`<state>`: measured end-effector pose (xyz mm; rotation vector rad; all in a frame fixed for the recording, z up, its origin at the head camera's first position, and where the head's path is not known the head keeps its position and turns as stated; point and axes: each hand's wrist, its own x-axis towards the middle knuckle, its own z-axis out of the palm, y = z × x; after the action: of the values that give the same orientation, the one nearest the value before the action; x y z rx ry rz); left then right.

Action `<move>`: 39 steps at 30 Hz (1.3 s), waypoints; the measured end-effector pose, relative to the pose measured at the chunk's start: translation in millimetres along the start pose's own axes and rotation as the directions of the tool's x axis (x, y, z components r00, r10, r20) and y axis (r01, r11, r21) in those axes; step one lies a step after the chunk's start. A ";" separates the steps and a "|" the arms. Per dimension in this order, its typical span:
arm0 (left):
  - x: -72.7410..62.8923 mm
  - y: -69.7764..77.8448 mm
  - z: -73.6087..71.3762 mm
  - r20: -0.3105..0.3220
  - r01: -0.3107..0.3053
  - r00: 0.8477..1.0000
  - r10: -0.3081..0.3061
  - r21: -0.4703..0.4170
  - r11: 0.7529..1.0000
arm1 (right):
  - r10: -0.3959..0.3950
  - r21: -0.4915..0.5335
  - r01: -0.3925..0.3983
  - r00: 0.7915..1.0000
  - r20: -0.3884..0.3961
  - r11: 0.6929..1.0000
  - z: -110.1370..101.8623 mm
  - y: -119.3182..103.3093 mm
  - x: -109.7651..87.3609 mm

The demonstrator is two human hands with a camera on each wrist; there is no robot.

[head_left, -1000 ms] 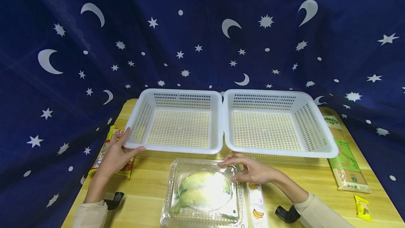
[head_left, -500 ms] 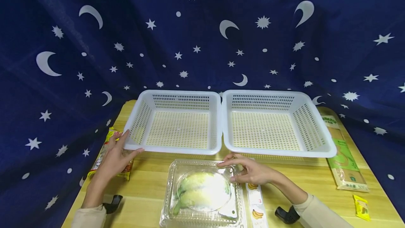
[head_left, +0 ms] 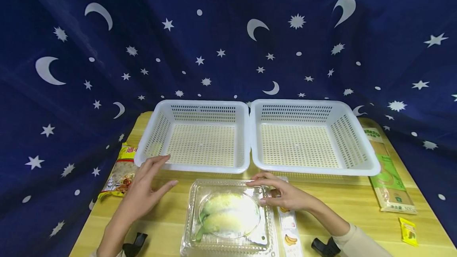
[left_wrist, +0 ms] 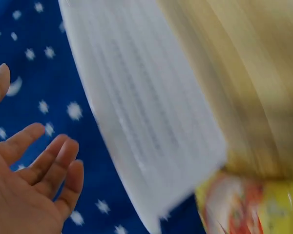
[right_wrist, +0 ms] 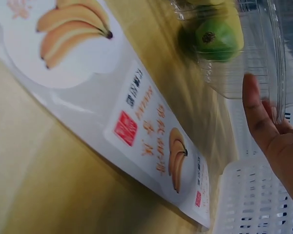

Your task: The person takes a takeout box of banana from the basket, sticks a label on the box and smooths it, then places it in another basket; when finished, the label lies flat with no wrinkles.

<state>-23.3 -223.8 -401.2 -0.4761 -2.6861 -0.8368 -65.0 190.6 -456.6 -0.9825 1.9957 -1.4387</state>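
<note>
A clear plastic clamshell box (head_left: 191,225) stands at the front middle of the table with yellow, green-ended fruit (head_left: 219,209) like bananas inside; glare hides part. My right hand (head_left: 289,195) grips its far right corner, with the thumb (right_wrist: 252,95) and fingers on either side of the rim. My left hand (head_left: 143,191), fingers spread and holding nothing, is left of the box, near the front rim of the left white basket (head_left: 192,167). A yellow-edged food packet (head_left: 119,175) lies just left of that hand. Under my right hand runs a flat white bag with banana pictures (head_left: 290,229).
Beside the left basket stands a matching white basket (head_left: 303,169), their rims close together. On the right lie a brown and green packet (head_left: 390,181) and a small yellow packet (head_left: 408,231). A dark blue curtain (head_left: 228,31) with moons and stars hangs behind the table.
My left hand has come away from the left basket's corner and moved right and toward me, uncovering more of the food packet. My right hand stays at the box corner.
</note>
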 end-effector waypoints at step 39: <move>-13.4 61.9 62.4 0.377 -0.133 0.894 0.241 -0.290 0.948 | 0.119 -0.201 -0.219 0.901 -0.417 0.955 30.2 31.5 -99.7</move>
<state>2.2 -142.1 -424.9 -1.0664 -2.8378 -1.1420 10.9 256.5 -498.5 -0.6136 2.5374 -1.4056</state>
